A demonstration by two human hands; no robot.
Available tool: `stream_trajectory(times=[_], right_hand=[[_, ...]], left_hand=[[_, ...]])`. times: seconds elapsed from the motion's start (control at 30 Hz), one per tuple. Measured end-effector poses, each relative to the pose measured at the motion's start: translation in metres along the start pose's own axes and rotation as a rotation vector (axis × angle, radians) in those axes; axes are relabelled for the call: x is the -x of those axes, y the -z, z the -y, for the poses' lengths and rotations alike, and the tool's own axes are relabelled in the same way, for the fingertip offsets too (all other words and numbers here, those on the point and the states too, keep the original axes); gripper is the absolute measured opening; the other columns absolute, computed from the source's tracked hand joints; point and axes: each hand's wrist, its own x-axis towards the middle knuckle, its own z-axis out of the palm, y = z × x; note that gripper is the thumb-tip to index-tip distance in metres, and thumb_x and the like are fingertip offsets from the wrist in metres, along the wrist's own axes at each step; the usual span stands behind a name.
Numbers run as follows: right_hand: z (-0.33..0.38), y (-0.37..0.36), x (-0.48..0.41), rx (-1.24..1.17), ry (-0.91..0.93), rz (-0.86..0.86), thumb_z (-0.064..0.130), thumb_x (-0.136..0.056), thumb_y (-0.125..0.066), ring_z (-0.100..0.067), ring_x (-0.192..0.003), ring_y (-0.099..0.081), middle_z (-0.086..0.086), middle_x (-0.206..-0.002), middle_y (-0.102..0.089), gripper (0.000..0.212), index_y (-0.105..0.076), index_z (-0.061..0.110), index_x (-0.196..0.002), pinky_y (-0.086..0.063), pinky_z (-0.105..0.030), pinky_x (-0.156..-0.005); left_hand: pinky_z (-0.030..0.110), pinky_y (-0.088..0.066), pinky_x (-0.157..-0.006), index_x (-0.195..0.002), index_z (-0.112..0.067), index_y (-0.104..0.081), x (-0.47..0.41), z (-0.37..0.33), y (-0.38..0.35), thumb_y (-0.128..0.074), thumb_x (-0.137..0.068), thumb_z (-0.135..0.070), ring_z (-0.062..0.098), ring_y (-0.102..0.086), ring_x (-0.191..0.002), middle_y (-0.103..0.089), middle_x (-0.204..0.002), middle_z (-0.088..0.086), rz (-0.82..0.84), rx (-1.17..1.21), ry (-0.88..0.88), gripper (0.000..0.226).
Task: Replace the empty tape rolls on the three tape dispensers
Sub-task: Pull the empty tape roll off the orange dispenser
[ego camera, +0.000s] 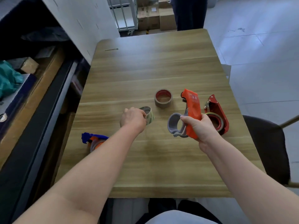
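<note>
My right hand grips an orange tape dispenser above the wooden table; its grey hub ring is bare and faces left. My left hand holds a tape roll tilted on its side just over the table, left of the dispenser. Another brown tape roll with a red inner core lies flat behind them. A dark red dispenser with a roll in it stands at the right. A blue and orange dispenser lies near the left edge, partly hidden by my left forearm.
A dark chair stands at the table's right side. Shelving with boxes and a teal bag runs along the left. Cardboard boxes and a white cart sit beyond the far edge. A thin stick lies at the far left corner.
</note>
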Motion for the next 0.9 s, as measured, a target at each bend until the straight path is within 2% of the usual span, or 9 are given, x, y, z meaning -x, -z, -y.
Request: stream_trajectory(times=[0.13,0.27,0.4,0.53,0.67,0.77,0.83,0.9], right_hand=[[-0.004,-0.005,-0.005,0.014,-0.023,0.009,0.033,-0.075,-0.081,-0.024,-0.099,-0.065,-0.008,-0.112,-0.067,0.062,-0.053,0.016,-0.127,-0.05,-0.034,-0.072],[-0.004,-0.009,-0.007,-0.039,-0.03,-0.016,0.032,-0.076,-0.081,-0.021,-0.096,-0.066,-0.006,-0.11,-0.068,0.06,-0.055,0.016,-0.127,-0.049,-0.033,-0.071],[-0.001,-0.009,-0.003,-0.079,-0.033,-0.05,0.03,-0.078,-0.079,-0.018,-0.093,-0.066,-0.004,-0.109,-0.07,0.054,-0.056,0.016,-0.125,-0.047,-0.03,-0.07],[0.0,-0.008,-0.001,-0.114,-0.043,-0.081,0.025,-0.081,-0.076,-0.014,-0.083,-0.065,-0.003,-0.101,-0.07,0.046,-0.058,0.014,-0.122,-0.045,-0.026,-0.065],[0.002,-0.011,-0.001,-0.117,-0.063,-0.084,0.022,-0.082,-0.075,-0.013,-0.077,-0.064,-0.001,-0.093,-0.07,0.042,-0.06,0.013,-0.12,-0.044,-0.026,-0.065],[0.006,-0.014,-0.002,-0.123,-0.072,-0.055,0.02,-0.082,-0.074,-0.014,-0.077,-0.064,-0.001,-0.089,-0.069,0.04,-0.061,0.012,-0.119,-0.046,-0.029,-0.068],[0.009,-0.019,-0.003,-0.139,-0.084,-0.028,0.019,-0.082,-0.073,-0.017,-0.081,-0.064,-0.001,-0.088,-0.068,0.039,-0.061,0.011,-0.119,-0.052,-0.035,-0.076],[0.012,-0.025,-0.003,-0.135,-0.102,0.022,0.019,-0.083,-0.073,-0.018,-0.083,-0.063,-0.001,-0.085,-0.068,0.035,-0.062,0.011,-0.115,-0.051,-0.043,-0.09]], left_hand=[[0.025,-0.036,-0.072,-0.097,-0.028,-0.07,-0.041,0.0,-0.008,-0.056,-0.093,-0.019,0.027,-0.06,-0.103,-0.057,-0.117,0.003,-0.018,0.015,-0.06,0.017],[0.031,-0.04,-0.069,-0.112,-0.025,-0.067,-0.073,-0.018,-0.01,-0.04,-0.096,-0.008,0.03,-0.06,-0.099,-0.052,-0.118,0.008,-0.073,-0.073,-0.233,0.036],[0.039,-0.05,-0.082,-0.122,-0.02,-0.065,-0.1,-0.043,-0.012,-0.043,-0.097,-0.008,0.032,-0.06,-0.105,-0.051,-0.12,0.009,-0.092,-0.15,-0.397,0.036],[0.038,-0.047,-0.084,-0.126,-0.017,-0.063,-0.116,-0.062,-0.017,-0.04,-0.097,-0.008,0.032,-0.058,-0.11,-0.053,-0.122,0.01,-0.056,-0.219,-0.5,0.037],[0.037,-0.048,-0.086,-0.124,-0.017,-0.062,-0.119,-0.058,-0.021,-0.043,-0.091,-0.001,0.033,-0.058,-0.112,-0.056,-0.121,0.01,-0.002,-0.21,-0.516,0.041],[0.04,-0.05,-0.089,-0.13,-0.021,-0.057,-0.114,-0.047,-0.014,-0.048,-0.088,-0.001,0.032,-0.058,-0.113,-0.057,-0.126,0.006,-0.062,-0.083,-0.506,0.047],[0.04,-0.05,-0.087,-0.134,-0.023,-0.054,-0.106,-0.041,-0.006,-0.047,-0.089,-0.004,0.031,-0.057,-0.113,-0.056,-0.129,0.004,-0.102,0.022,-0.467,0.049],[0.037,-0.047,-0.085,-0.132,-0.026,-0.055,-0.097,-0.034,0.004,-0.047,-0.092,-0.009,0.029,-0.057,-0.114,-0.057,-0.13,0.003,-0.119,0.094,-0.41,0.044]])
